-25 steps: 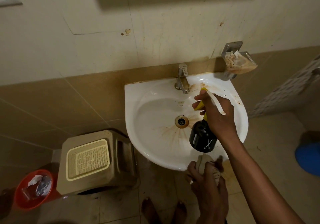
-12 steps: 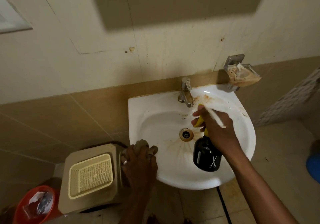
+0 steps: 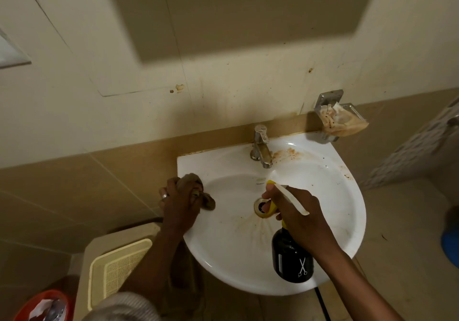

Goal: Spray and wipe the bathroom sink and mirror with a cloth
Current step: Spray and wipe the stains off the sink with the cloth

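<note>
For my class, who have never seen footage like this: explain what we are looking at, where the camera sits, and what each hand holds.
There is no machine here. A person wears a camera on the head, so you look down over their own arms at a white wall-mounted sink. The left hand grips a bunched brown cloth on the sink's left rim. The right hand holds a black spray bottle with a yellow trigger over the basin, nozzle towards the tap. Brown stains lie beside the tap and around the drain. A soap dish hangs on the wall.
</note>
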